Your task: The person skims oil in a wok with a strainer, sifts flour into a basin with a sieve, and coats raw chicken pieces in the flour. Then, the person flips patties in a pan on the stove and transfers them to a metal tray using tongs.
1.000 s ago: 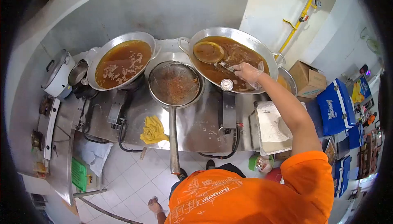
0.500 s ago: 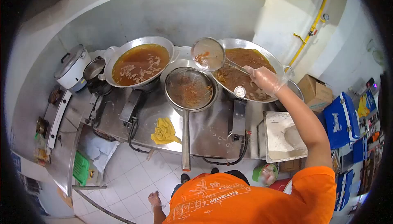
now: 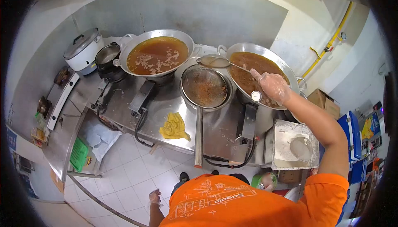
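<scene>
R hand (image 3: 271, 88): gloved, fingers clenched round handle of skimmer (image 3: 213, 61), index stretched along it. Skimmer's mesh end is btwn L wok (image 3: 157, 56) & R wok (image 3: 259, 71), just behind big strainer (image 3: 204, 86); handle crosses R wok's near-L part. Long axis runs lower R to upper L, mesh end pointing L, w/ mesh seen at a shallow angle. Big strainer sits on a pot (image 3: 228, 102), its handle toward person. L hand (image 3: 155, 197): low over floor (image 3: 124, 185), fingers partly curled; can't tell if open or shut.
</scene>
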The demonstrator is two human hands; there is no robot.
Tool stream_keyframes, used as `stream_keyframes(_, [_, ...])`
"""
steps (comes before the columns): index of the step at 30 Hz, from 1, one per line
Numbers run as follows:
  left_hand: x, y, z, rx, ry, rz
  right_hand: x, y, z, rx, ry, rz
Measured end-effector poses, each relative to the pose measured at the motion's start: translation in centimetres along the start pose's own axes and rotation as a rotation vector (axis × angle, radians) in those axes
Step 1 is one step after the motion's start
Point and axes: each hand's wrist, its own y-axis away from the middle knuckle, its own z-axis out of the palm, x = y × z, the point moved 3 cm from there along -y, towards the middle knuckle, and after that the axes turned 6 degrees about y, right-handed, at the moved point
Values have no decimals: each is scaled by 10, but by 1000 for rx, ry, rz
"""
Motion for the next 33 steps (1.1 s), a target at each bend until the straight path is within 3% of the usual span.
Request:
stream_keyframes(2, [2, -3, 3, -15, 56, 23, 9, -3, 7, -45, -83, 56])
stream_keyframes(4, [1, -5, 5, -43, 85, 16, 30, -5, 16, -124, -521, 227])
stream_keyframes(6, [1, -8, 4, -84, 90, -12, 66, -10, 54, -137, -738, 311])
stream_keyframes(9, [-1, -5, 10, -40, 300, -30, 114, 0, 91, 2, -808, 474])
stream_keyframes(12, [20, 23, 16, -70, 250, -84, 178, 15, 150, 30, -102, 424])
stream_keyframes(13, [-4, -9, 9, -236, 377, -132, 192, 22, 164, 3, -93, 479])
stream_keyframes(16, [15, 10, 24, -335, 238, -45, 218, 51, 185, -59, -25, 592])
stream_keyframes(20, [6, -46, 25, -190, -203, 233, 218, 89, 195, -32, 39, 652])
stream_keyframes(21, [4, -48, 28, -208, -95, 198, 217, 97, 200, -10, 18, 674])
stream_keyframes(23, [7, -44, 38, -238, 123, 123, 215, 109, 217, -130, 118, 642])
stream_keyframes(27, [32, 11, 56, -231, -7, -46, 158, 119, 181, -380, 165, 394])
stream_keyframes(30, [36, 27, 58, -204, -67, -121, 128, 113, 201, -299, 60, 242])
stream_keyframes(33, [12, 11, 46, -180, -3, -113, 109, 95, 206, -373, -1, 127])
